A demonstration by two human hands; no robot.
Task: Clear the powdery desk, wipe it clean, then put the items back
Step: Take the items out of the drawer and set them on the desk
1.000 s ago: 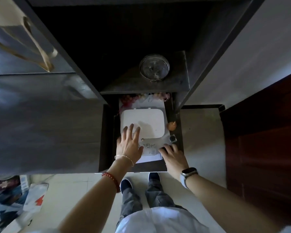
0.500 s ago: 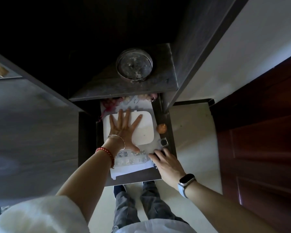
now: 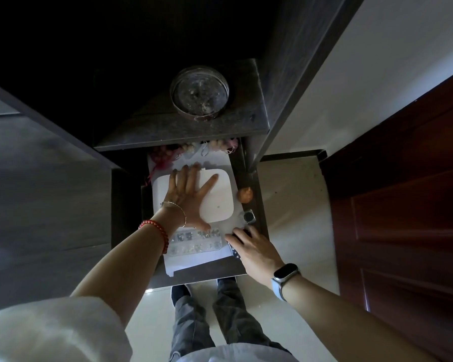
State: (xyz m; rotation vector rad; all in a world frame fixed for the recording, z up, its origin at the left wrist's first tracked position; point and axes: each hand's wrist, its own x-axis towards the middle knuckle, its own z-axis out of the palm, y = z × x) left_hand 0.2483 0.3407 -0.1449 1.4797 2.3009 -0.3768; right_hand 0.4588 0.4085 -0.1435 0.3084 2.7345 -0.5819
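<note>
Fingers of the left hand (image 3: 187,197) lay spread and flat on a white square box (image 3: 215,197), palm pressing its top. The right hand (image 3: 255,248) rested at the drawer's (image 3: 256,205) right side with fingers straight, fingertips touching the end of a clear compartment case (image 3: 196,242) that lay just below the box. Both box and case sat on white paper (image 3: 194,262) lining the open drawer. A small orange ball (image 3: 245,194) lay just beside the box's right edge, and a small dark square container (image 3: 249,216) sat near it, close to the right fingertips. Beads and pink tassels (image 3: 168,155) filled the drawer's back. Above the drawer, a dusty round tin (image 3: 199,92) stood on a dark shelf (image 3: 246,121). A grey tabletop (image 3: 42,192) stretched to the left.
</note>
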